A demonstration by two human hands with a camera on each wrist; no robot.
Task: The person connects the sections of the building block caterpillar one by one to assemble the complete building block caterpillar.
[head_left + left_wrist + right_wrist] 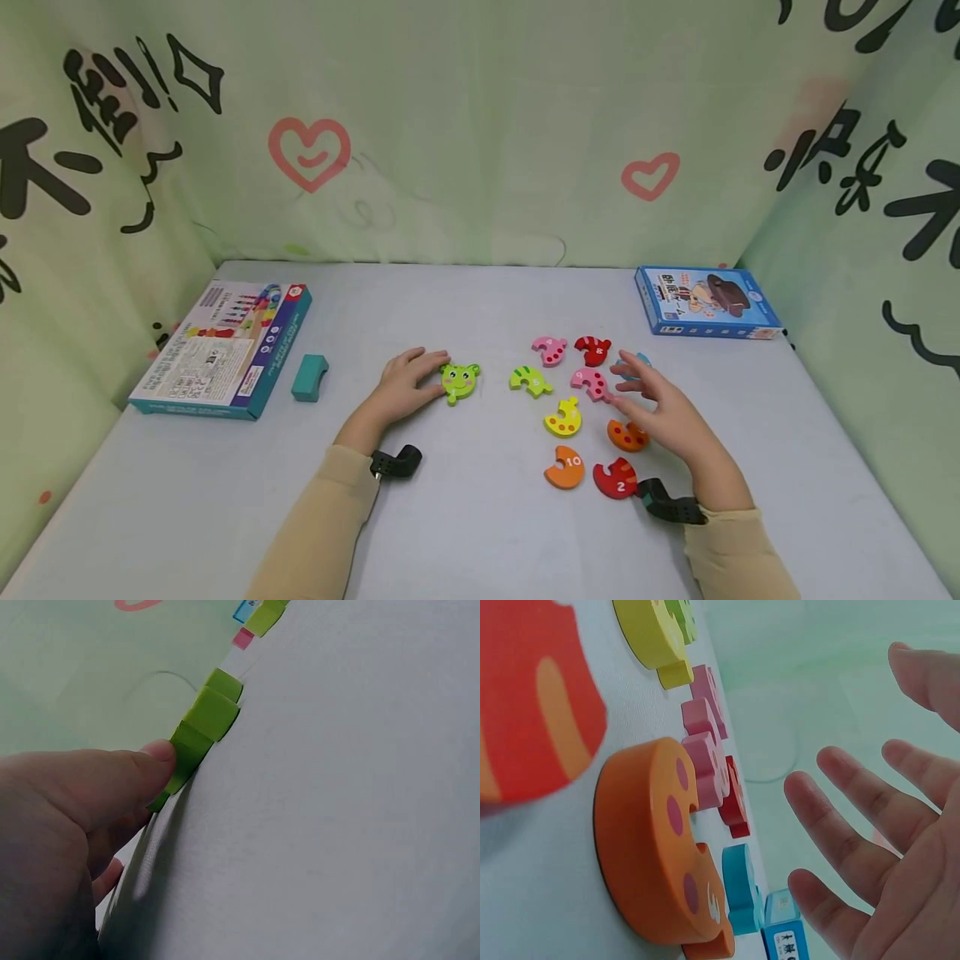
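Observation:
My left hand holds the left side of a green frog-head puzzle piece between thumb and index finger. In the left wrist view the thumb presses against the edge of this piece, which lies on the white table. My right hand hovers with spread fingers over the right part of a group of curved puzzle pieces, holding nothing. Beneath and beside it are an orange dotted piece, a pink dotted piece and a blue piece, partly hidden by the fingers in the head view.
Yellow, green striped, pink, red, orange and red striped pieces lie around. A teal block sits beside a large box at left; a blue box stands back right.

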